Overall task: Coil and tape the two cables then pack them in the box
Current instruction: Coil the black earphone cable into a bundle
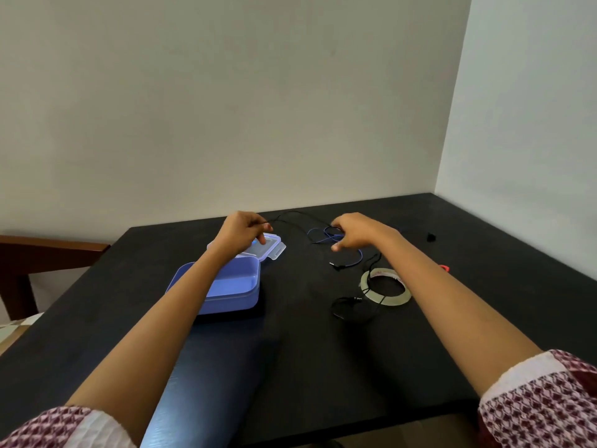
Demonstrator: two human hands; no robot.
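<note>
A thin black cable (292,216) runs across the far part of the black table (290,350). My left hand (240,231) pinches one end of it above the clear lid (273,247) of the open purple box (232,286). My right hand (353,231) hovers with curled fingers over a tangled blue cable (323,236) and seems to pinch the black cable's other stretch. More black cable lies looped near the front (350,308) and crosses a roll of clear tape (386,286).
A small black object (430,237) and a small red object (445,268) lie at the right of the table. A wooden chair (48,253) stands at the left. Walls close the table's far and right sides.
</note>
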